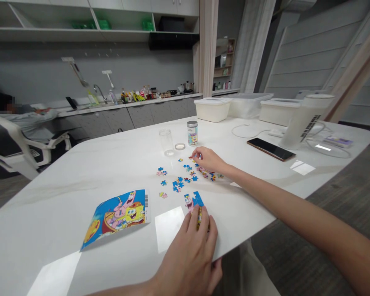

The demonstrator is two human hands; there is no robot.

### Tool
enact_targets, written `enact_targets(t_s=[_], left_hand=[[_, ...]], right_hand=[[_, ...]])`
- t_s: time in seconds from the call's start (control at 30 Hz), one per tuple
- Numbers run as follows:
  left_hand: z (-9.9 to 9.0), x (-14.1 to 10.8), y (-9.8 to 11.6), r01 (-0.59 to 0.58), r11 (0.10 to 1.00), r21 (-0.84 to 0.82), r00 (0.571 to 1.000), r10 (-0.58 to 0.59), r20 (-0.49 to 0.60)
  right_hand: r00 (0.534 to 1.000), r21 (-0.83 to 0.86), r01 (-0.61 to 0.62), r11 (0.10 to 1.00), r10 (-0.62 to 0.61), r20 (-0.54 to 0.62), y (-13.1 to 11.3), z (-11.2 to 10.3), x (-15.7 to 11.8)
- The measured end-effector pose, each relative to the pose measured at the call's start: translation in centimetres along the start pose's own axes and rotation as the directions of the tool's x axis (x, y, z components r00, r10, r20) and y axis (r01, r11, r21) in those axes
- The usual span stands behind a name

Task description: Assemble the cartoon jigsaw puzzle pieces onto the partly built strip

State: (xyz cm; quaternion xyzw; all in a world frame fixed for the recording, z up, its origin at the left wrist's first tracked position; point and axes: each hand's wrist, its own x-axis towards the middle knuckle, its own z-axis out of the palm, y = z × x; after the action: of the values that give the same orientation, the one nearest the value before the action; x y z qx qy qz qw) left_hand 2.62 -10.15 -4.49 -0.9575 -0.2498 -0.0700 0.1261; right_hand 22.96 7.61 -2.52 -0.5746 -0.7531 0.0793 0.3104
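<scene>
My left hand (193, 238) lies over a partly joined jigsaw puzzle (199, 199) near the table's front edge, fingers stretched out and hiding its lower part. Blue background and a pink cartoon figure show beyond the fingertips. Farther out, my right hand (207, 159) pinches a small jigsaw puzzle piece (190, 157), mostly hidden by the fingers. Loose puzzle pieces (180, 179), mainly blue, pink and yellow, are scattered between and under the hands. To the left rests a curled picture sheet (120, 216) with a yellow and a pink cartoon character.
Behind the pieces stand a clear jar (165, 142), a round lid (180, 146) and a labelled canister (192, 133). At right are a phone (270, 149), a tall white bottle (306, 121) and cables. Plastic boxes (212, 110) line the back. A person sits far left.
</scene>
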Motion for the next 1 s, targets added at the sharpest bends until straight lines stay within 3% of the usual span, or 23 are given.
enact_targets(t_s=[0.2, 0.4, 0.57, 0.73, 0.9, 1.0], left_hand=[[0.0, 0.0, 0.0, 0.003, 1.000, -0.024, 1.000, -0.003, 0.019], [-0.7, 0.3, 0.0, -0.016, 1.000, 0.018, 1.000, 0.017, -0.014], [-0.2, 0.4, 0.0, -0.026, 0.998, 0.063, 1.000, 0.026, 0.001], [0.2, 0.5, -0.1, -0.052, 0.991, 0.125, 0.999, 0.053, -0.006], [-0.1, 0.6, -0.2, -0.051, 0.990, 0.135, 0.998, 0.055, -0.023], [0.1, 0.7, -0.2, -0.051, 0.989, 0.136, 0.998, 0.056, -0.032]], right_hand=[[0.997, -0.053, -0.079, 0.996, 0.079, 0.000, 0.8, -0.3, 0.4], [0.992, -0.067, -0.087, 0.994, 0.092, 0.086, 0.9, -0.7, 0.4], [0.978, -0.082, -0.077, 0.994, 0.091, 0.187, 1.3, 0.0, 0.1], [0.949, -0.074, 0.049, 0.996, -0.024, 0.313, 1.9, 0.0, -0.2], [0.937, -0.023, 0.153, 0.988, -0.138, 0.320, 2.0, -0.5, 0.0], [0.941, -0.023, 0.154, 0.988, -0.139, 0.307, 1.7, -0.5, 0.0]])
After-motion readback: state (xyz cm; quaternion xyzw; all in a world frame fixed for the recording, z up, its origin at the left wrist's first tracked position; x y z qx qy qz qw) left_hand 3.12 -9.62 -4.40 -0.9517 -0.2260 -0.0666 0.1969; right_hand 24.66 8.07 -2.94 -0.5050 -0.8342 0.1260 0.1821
